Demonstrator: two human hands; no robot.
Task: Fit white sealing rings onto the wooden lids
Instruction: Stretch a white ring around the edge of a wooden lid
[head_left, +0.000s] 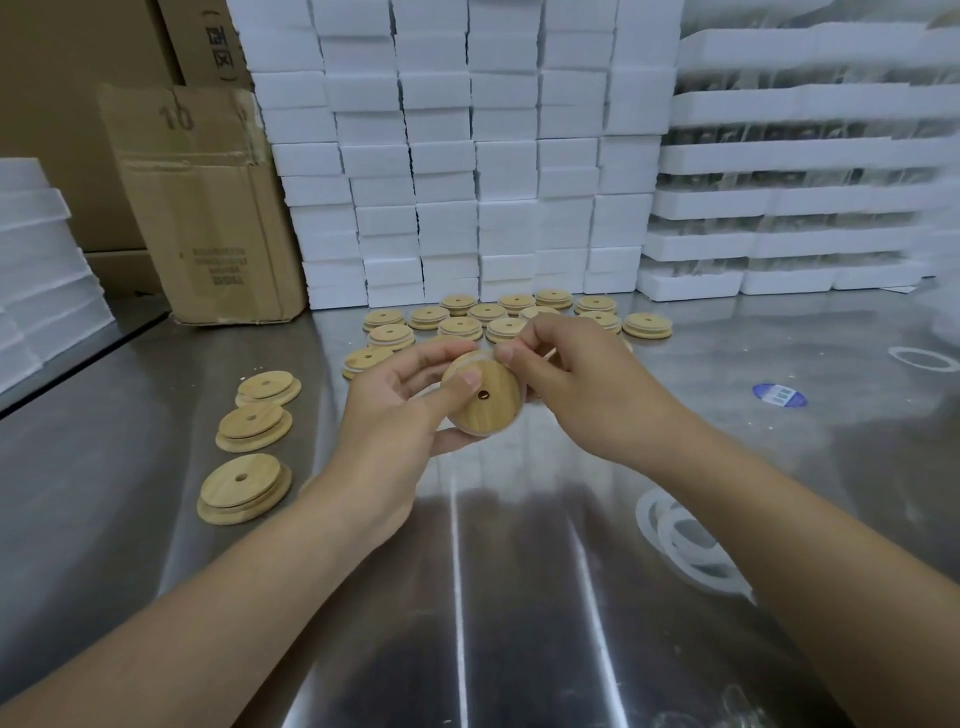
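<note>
We see one wooden lid (485, 400) held over the steel table (519, 571). The left hand (389, 410) grips it between thumb and fingers. The right hand (571, 374) pinches at its top rim, where a white sealing ring (480, 356) barely shows. The finished lids (488, 314) behind are partly hidden by both hands. The loose rings (685, 540) to the right blur into glare. The cardboard box (208, 208) reads "10"; its smaller print and the blue sticker (779, 396) are illegible.
</note>
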